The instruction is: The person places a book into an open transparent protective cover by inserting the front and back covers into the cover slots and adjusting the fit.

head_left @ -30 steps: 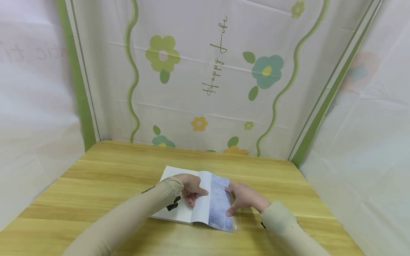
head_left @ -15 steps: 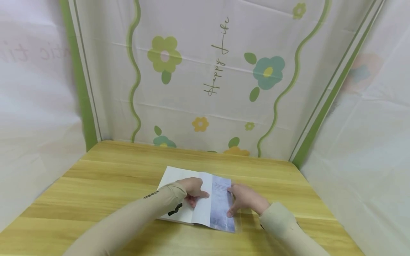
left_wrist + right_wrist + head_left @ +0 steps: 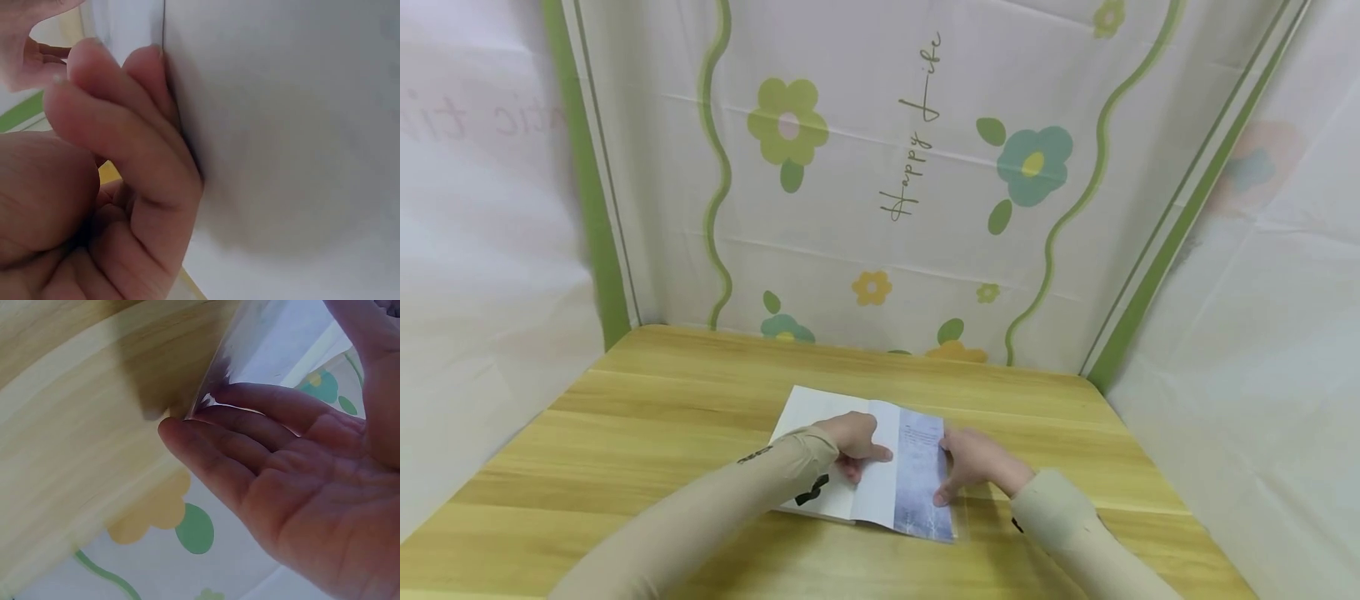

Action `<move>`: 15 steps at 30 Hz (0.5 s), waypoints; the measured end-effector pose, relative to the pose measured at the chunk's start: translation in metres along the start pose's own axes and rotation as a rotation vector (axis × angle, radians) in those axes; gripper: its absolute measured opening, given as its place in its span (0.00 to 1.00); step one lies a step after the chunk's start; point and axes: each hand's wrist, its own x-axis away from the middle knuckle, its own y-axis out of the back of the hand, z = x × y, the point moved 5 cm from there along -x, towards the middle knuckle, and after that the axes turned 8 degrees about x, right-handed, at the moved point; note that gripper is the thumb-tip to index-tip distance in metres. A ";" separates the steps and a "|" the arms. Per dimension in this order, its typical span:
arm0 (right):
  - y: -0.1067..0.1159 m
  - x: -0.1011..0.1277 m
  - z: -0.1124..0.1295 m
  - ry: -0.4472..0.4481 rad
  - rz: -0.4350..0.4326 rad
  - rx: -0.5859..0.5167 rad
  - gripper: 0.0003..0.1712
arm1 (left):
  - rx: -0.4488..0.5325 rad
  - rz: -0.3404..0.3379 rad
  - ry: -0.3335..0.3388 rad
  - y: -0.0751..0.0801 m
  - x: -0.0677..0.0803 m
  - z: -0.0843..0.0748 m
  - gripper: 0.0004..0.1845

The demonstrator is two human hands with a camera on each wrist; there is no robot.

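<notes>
An open book [image 3: 820,407] lies on the wooden table, with a white page on its left side and a blue-purple, tree-printed flap [image 3: 917,471] on its right. A strip of clear plastic [image 3: 962,517] shows past the flap's right edge. My left hand [image 3: 853,437] rests on the white paper near the fold, thumb extended to the right. In the left wrist view its fingers [image 3: 125,137] are loosely bent against the page. My right hand [image 3: 966,462] holds the flap's outer edge, thumb on the printed side; in the right wrist view its fingertips [image 3: 178,428] meet the clear plastic.
The wooden table [image 3: 662,400] extends around the book on all sides. Behind it hangs a white curtain [image 3: 850,208] with flowers and "Happy Life" lettering. More pale curtain [image 3: 1262,350] closes in the right side, and another sheet [image 3: 482,292] the left.
The flap has turned slightly further to the right and lies flatter, and both hands have shifted slightly right with it. The camera view has moved a little.
</notes>
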 end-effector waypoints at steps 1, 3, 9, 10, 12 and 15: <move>0.001 0.000 0.001 -0.003 0.002 0.001 0.42 | -0.009 -0.006 -0.001 0.000 0.000 0.000 0.18; 0.002 0.001 0.002 -0.010 0.005 0.004 0.41 | -0.039 -0.022 -0.009 -0.002 -0.002 -0.001 0.19; 0.005 0.004 0.003 -0.011 -0.002 0.011 0.37 | -0.065 -0.069 -0.033 -0.005 -0.004 -0.005 0.19; 0.005 0.004 0.002 -0.007 -0.006 0.012 0.37 | -0.071 -0.078 -0.033 -0.006 -0.003 -0.004 0.20; 0.004 0.005 0.002 0.012 -0.010 0.021 0.38 | -0.098 -0.098 -0.030 -0.006 -0.001 -0.003 0.21; 0.001 0.006 0.002 0.051 -0.005 0.028 0.40 | -0.123 -0.134 -0.022 -0.005 0.004 -0.003 0.23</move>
